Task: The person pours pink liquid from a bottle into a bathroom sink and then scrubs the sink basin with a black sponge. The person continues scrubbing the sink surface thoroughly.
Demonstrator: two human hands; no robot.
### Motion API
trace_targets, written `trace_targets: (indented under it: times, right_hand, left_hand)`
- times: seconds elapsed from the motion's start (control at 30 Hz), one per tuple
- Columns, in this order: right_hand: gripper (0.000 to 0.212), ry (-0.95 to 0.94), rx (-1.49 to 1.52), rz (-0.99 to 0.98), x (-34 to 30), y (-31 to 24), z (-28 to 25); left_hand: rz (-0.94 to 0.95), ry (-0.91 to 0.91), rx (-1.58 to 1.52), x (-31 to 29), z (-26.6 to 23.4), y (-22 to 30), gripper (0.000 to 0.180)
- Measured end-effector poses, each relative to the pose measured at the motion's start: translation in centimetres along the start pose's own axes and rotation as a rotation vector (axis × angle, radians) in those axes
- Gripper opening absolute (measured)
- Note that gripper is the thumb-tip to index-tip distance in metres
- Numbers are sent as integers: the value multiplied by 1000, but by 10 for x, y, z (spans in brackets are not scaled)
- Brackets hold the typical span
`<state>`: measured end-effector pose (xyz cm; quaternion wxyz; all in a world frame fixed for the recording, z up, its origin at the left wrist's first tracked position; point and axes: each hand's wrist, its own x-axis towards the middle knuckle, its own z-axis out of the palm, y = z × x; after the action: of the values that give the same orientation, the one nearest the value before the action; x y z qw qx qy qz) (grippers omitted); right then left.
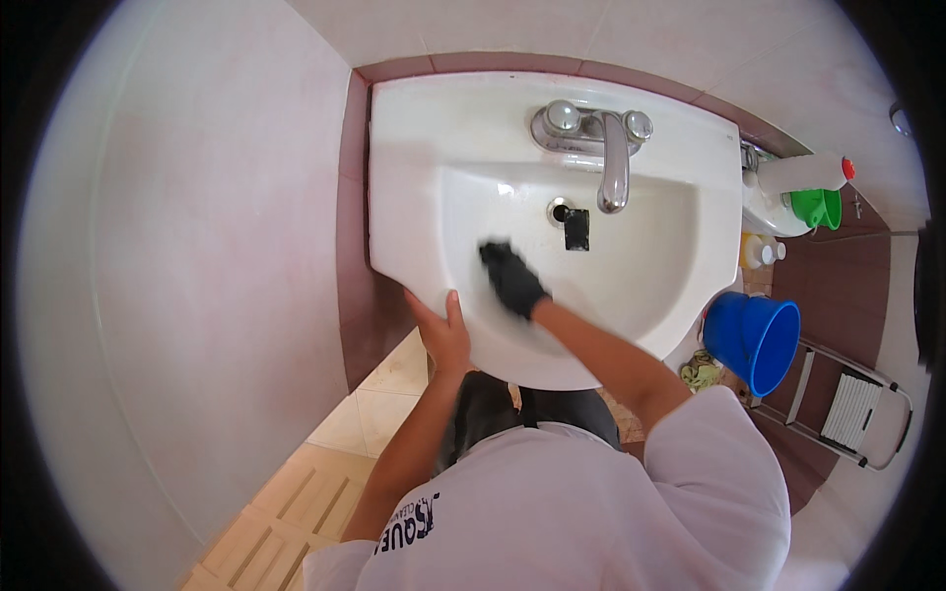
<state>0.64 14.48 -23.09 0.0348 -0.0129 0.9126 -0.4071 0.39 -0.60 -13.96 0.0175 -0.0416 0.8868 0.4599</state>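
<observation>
A white washbasin (680, 148) fills the middle of the view, with a chrome faucet (613, 163) at its back. My right hand (514, 281) wears a black glove and presses on the left side of the bowl. Motion smears its fingers, so I cannot make out whether anything is under them. Beside the drain hole (560, 211) lies a small black rectangular piece (577, 230). My bare left hand (442, 333) grips the basin's front left edge, thumb over the rim and the other fingers partly hidden around the side.
Right of the basin are a white bottle with a red cap (803, 173), a green container (818, 207), smaller bottles (759, 251), a blue bucket (754, 335) and a yellowish cloth (701, 370). A folding step stool (849, 409) stands farther right. A tiled wall (217, 246) rises at left.
</observation>
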Motion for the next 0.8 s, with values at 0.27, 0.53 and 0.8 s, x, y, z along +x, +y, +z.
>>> trace_targets:
  times: [0.27,0.53,0.8]
  right_hand:
    - [21,361,128,55,81,25,-25]
    - [44,299,172,-113,52,-54,-7]
    - [43,348,59,284,61,56,-18]
  left_hand:
    - [12,-54,-8,2,5,11,73]
    - [-50,-29,-51,-3,-3,3,71]
    - [-5,-47,-27,-1,4,8,72]
